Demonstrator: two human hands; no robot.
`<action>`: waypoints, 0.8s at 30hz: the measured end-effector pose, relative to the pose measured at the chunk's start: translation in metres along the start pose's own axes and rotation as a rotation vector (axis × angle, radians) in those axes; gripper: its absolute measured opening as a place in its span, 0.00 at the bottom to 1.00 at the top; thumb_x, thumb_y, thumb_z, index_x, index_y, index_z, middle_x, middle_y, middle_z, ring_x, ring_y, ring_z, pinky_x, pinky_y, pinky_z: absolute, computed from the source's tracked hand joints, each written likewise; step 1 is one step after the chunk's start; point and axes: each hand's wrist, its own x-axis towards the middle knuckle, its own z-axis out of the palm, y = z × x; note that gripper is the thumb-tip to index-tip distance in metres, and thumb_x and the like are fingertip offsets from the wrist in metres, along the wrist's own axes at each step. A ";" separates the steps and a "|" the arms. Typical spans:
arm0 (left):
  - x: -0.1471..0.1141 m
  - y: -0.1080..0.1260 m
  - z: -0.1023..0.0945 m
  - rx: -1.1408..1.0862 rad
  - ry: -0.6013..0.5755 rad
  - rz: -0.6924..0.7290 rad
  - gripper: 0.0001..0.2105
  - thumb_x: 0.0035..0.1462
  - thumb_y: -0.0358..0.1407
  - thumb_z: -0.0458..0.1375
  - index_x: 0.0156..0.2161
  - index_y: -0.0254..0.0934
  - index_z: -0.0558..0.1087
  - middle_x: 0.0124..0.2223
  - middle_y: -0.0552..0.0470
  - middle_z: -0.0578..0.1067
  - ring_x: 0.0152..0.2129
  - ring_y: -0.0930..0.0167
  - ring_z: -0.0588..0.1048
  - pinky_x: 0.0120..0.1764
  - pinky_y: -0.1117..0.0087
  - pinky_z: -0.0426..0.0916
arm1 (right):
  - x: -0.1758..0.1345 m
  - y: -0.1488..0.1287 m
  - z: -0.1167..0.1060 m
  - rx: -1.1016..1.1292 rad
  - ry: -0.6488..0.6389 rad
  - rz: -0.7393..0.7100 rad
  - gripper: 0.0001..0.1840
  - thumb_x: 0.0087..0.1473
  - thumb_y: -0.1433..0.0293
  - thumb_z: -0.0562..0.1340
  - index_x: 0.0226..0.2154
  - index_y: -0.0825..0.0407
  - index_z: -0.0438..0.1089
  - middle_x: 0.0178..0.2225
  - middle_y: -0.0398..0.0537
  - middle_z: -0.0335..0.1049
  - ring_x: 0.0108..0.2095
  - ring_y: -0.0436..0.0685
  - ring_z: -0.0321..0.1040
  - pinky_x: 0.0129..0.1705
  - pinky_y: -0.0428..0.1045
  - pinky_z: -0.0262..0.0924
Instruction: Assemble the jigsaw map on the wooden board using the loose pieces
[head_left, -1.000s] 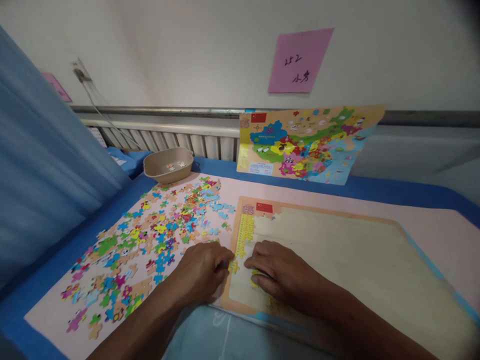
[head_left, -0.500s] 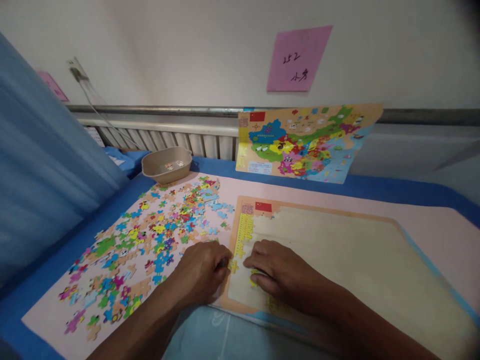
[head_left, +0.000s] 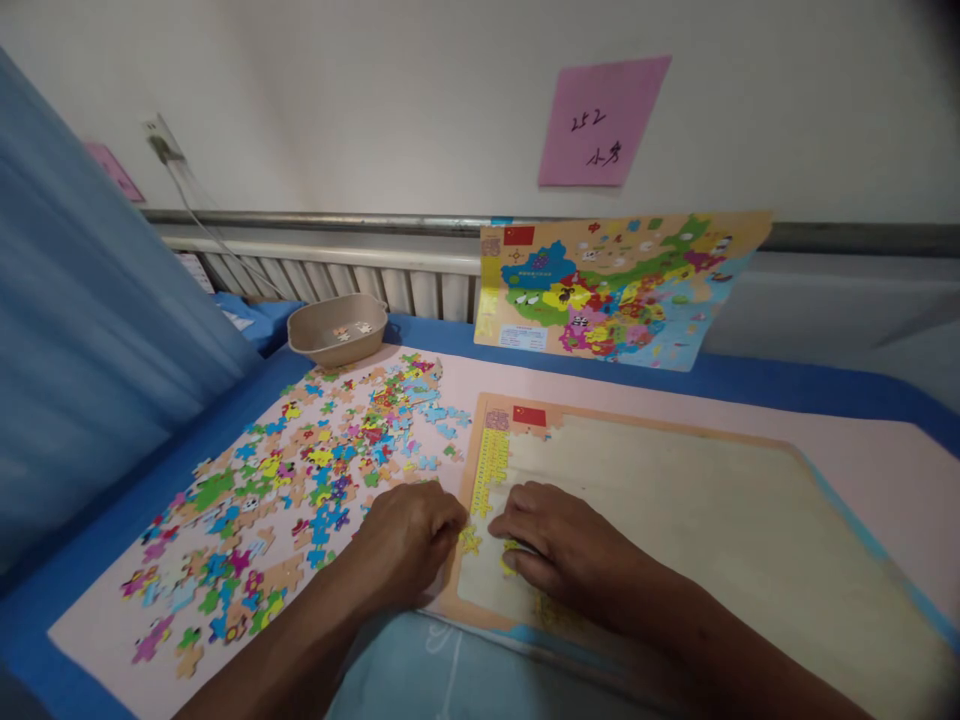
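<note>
My left hand (head_left: 412, 535) is closed at the left border of the puzzle board (head_left: 645, 510), thumb and forefinger pinched on the edge of a yellow puzzle piece (head_left: 470, 541). Just right of it, my right hand (head_left: 551, 535) curls over the board with another yellow piece (head_left: 513, 557) between thumb and fingers, partly hidden. Above both hands, a strip of joined yellow pieces (head_left: 491, 465) runs along the board's left side, below a red flag section (head_left: 529, 416). More yellow pieces (head_left: 551, 610) lie under the shadow of my right forearm.
Many loose colourful pieces (head_left: 322, 457) are spread on a pale sheet (head_left: 97, 625) to the left. A beige basin (head_left: 337, 340) with a few pieces stands behind them. A printed map (head_left: 615, 290) leans against the wall; a blue curtain (head_left: 97, 300) hangs at left.
My left fingertips have shifted slightly onto the yellow piece by the board's edge. The right hand stays nearly still, and the whole view has moved a little.
</note>
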 end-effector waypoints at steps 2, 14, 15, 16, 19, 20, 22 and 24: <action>0.000 0.000 -0.001 0.006 0.001 -0.017 0.08 0.54 0.25 0.55 0.28 0.39 0.71 0.31 0.54 0.75 0.33 0.70 0.74 0.36 0.69 0.60 | 0.000 0.000 0.000 -0.007 0.002 -0.001 0.05 0.62 0.71 0.62 0.39 0.51 0.74 0.39 0.48 0.69 0.42 0.59 0.65 0.43 0.53 0.54; -0.003 0.006 0.007 0.058 -0.016 -0.037 0.04 0.51 0.30 0.57 0.26 0.39 0.69 0.29 0.55 0.75 0.29 0.70 0.70 0.33 0.67 0.53 | 0.001 0.002 0.003 0.004 0.011 0.007 0.05 0.62 0.71 0.63 0.40 0.51 0.74 0.40 0.48 0.70 0.43 0.59 0.64 0.44 0.53 0.54; -0.004 0.007 0.007 0.058 -0.024 -0.032 0.05 0.51 0.30 0.57 0.26 0.39 0.68 0.29 0.55 0.74 0.28 0.70 0.69 0.32 0.67 0.52 | 0.001 0.003 0.003 0.002 0.012 0.006 0.04 0.62 0.71 0.63 0.40 0.51 0.74 0.39 0.48 0.70 0.43 0.59 0.64 0.44 0.53 0.54; -0.004 0.007 0.007 0.055 -0.027 -0.031 0.05 0.51 0.29 0.56 0.26 0.39 0.68 0.28 0.55 0.74 0.28 0.71 0.69 0.32 0.67 0.51 | 0.000 0.003 0.004 0.000 0.015 0.004 0.04 0.62 0.71 0.63 0.40 0.51 0.73 0.39 0.48 0.70 0.42 0.59 0.64 0.44 0.53 0.54; -0.005 0.008 0.006 0.032 -0.019 -0.042 0.03 0.50 0.29 0.56 0.27 0.39 0.68 0.28 0.56 0.73 0.28 0.71 0.67 0.32 0.67 0.51 | 0.000 0.005 0.006 0.000 0.023 0.003 0.04 0.61 0.71 0.62 0.40 0.51 0.73 0.39 0.48 0.70 0.42 0.59 0.64 0.44 0.53 0.54; -0.005 0.009 0.006 0.023 -0.021 -0.039 0.03 0.49 0.29 0.56 0.27 0.39 0.67 0.28 0.56 0.72 0.27 0.71 0.66 0.32 0.67 0.50 | 0.000 0.005 0.007 0.001 0.027 0.005 0.04 0.61 0.72 0.62 0.40 0.51 0.73 0.39 0.48 0.70 0.42 0.59 0.64 0.44 0.53 0.54; -0.004 0.009 0.005 0.011 -0.031 -0.022 0.04 0.48 0.29 0.55 0.27 0.39 0.65 0.27 0.57 0.71 0.27 0.72 0.65 0.32 0.67 0.49 | 0.000 0.005 0.007 0.006 0.034 0.010 0.05 0.60 0.72 0.62 0.40 0.51 0.72 0.40 0.48 0.70 0.42 0.59 0.64 0.44 0.53 0.54; -0.004 0.010 0.005 0.012 -0.043 -0.006 0.05 0.48 0.28 0.55 0.26 0.38 0.63 0.27 0.57 0.70 0.26 0.72 0.64 0.31 0.67 0.49 | -0.001 0.005 0.008 0.011 0.036 0.013 0.05 0.60 0.72 0.62 0.40 0.51 0.72 0.40 0.49 0.70 0.43 0.59 0.64 0.44 0.53 0.54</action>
